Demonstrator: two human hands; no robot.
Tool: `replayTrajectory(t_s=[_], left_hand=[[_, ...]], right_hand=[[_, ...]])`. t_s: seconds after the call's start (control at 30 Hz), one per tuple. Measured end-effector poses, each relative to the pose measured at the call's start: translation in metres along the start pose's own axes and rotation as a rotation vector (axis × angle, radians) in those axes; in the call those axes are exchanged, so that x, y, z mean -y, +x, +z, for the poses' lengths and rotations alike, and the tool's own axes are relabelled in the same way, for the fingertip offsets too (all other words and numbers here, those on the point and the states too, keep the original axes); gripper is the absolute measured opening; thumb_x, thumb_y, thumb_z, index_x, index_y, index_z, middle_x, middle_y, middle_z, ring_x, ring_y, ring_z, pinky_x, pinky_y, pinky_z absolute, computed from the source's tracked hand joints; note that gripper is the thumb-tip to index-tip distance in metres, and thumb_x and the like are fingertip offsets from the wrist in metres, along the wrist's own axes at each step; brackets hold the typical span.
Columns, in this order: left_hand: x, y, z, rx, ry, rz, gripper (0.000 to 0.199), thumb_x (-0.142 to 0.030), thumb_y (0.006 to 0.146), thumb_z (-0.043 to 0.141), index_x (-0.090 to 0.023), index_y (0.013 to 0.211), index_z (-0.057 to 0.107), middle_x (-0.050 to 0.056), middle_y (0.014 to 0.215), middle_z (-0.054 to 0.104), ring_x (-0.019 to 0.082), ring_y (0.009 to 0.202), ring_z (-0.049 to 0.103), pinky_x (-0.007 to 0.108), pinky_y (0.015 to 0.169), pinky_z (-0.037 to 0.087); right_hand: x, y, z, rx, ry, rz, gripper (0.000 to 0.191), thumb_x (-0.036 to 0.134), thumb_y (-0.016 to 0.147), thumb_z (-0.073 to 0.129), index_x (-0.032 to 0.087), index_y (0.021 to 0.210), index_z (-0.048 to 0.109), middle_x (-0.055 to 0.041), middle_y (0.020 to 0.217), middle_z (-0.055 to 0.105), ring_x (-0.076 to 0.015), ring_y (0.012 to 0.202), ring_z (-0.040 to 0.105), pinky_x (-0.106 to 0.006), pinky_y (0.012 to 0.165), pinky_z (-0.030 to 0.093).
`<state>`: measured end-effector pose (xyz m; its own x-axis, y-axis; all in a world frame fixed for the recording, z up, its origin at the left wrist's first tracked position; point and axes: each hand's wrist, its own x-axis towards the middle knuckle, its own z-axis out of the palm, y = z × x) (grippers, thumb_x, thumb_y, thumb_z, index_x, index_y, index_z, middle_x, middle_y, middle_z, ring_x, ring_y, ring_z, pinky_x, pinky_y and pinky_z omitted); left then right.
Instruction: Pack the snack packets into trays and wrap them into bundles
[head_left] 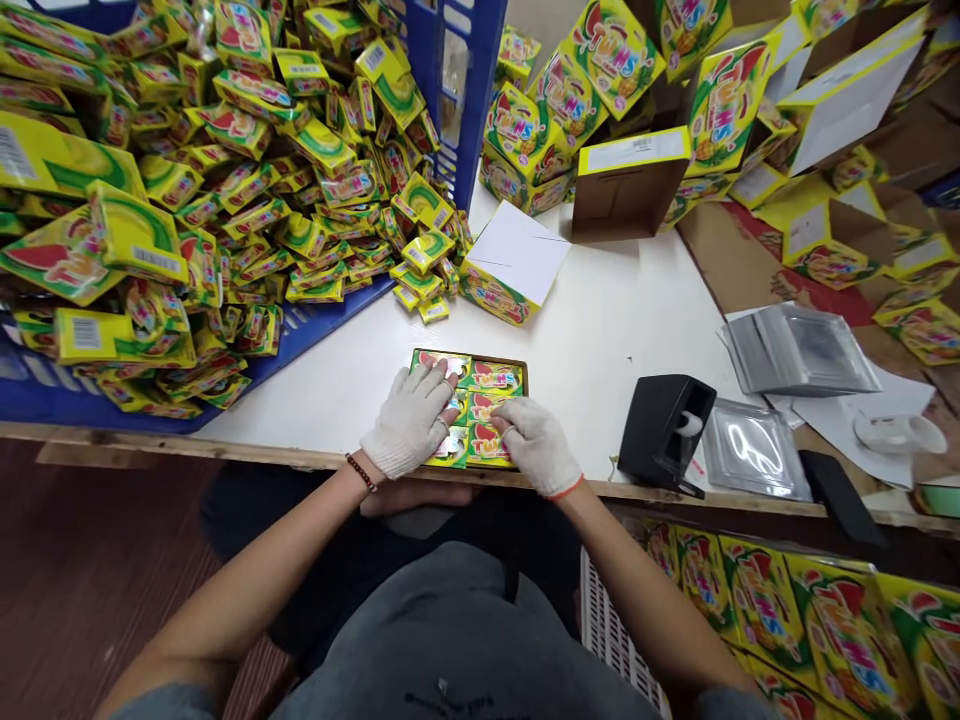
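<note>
Both my hands wear white knit gloves with bare fingertips and rest on a shallow open carton (pixel 469 408) at the table's front edge. It is packed with small yellow-green TWINS packets (pixel 487 443). My left hand (pixel 411 418) lies over the carton's left half, covering several packets. My right hand (pixel 529 445) has its fingers on the packets at the carton's right side. Whether either hand grips a packet is hidden. A loose heap of the same packets (pixel 424 252) lies just beyond the carton.
A blue crate (pixel 322 333) overflowing with packets stands at the left. Yellow printed cartons (pixel 525 135) stand beyond the hands, some open. To the right are a black tape dispenser (pixel 664 430) and clear plastic trays (pixel 754 450). Printed cartons (pixel 847 640) lie below the table's right side.
</note>
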<state>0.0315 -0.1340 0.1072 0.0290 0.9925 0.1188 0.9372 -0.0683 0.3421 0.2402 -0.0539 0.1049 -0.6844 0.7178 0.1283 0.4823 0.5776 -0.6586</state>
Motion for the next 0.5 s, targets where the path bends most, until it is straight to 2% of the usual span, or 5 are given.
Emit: replayTrajectory(t_s=[0.13,0.23,0.3,0.4,0.5], left_hand=[[0.002,-0.011,0.005,-0.025,-0.059,-0.008,0.046,-0.032,0.095,0.044,-0.014,0.136,0.054,0.017,0.146,0.050,0.033,0.140,0.037,0.057,0.114,0.030],[0.007,-0.001,0.002,-0.108,-0.122,-0.018,0.040,-0.033,0.095,0.043,-0.016,0.127,0.059,0.014,0.134,0.060,0.029,0.128,0.049,0.050,0.110,0.038],[0.019,0.023,-0.004,-0.196,-0.148,-0.097,0.035,-0.032,0.095,0.043,-0.017,0.120,0.061,0.012,0.122,0.064,0.026,0.117,0.056,0.044,0.104,0.043],[0.051,0.078,-0.012,-0.301,-0.093,-0.328,0.032,-0.029,0.088,0.054,-0.017,0.117,0.059,0.012,0.117,0.064,0.027,0.112,0.057,0.041,0.099,0.046],[0.083,0.129,-0.014,-0.243,0.070,-0.441,0.042,-0.024,0.074,0.068,-0.016,0.114,0.058,0.015,0.125,0.058,0.031,0.117,0.053,0.042,0.100,0.043]], right_hand=[[0.011,-0.004,0.020,0.002,-0.271,-0.106,0.016,0.022,0.091,0.053,0.019,0.085,0.067,-0.0069,0.088,0.067,-0.0202,0.082,0.058,-0.032,0.075,0.041],[0.016,-0.006,0.029,0.038,-0.459,-0.114,0.011,0.021,0.088,0.056,0.018,0.090,0.067,-0.0090,0.091,0.067,-0.0224,0.085,0.058,-0.034,0.074,0.039],[0.016,-0.008,0.034,0.069,-0.536,-0.111,0.013,0.019,0.085,0.059,0.017,0.095,0.067,-0.0106,0.096,0.068,-0.0238,0.087,0.057,-0.035,0.074,0.039],[0.014,-0.008,0.037,0.079,-0.535,-0.107,0.020,0.017,0.082,0.061,0.018,0.100,0.067,-0.0105,0.100,0.068,-0.0248,0.090,0.058,-0.036,0.075,0.041],[0.013,-0.007,0.036,0.026,-0.427,-0.126,0.018,0.018,0.086,0.058,0.019,0.102,0.066,-0.0088,0.097,0.069,-0.0241,0.089,0.060,-0.036,0.076,0.043]])
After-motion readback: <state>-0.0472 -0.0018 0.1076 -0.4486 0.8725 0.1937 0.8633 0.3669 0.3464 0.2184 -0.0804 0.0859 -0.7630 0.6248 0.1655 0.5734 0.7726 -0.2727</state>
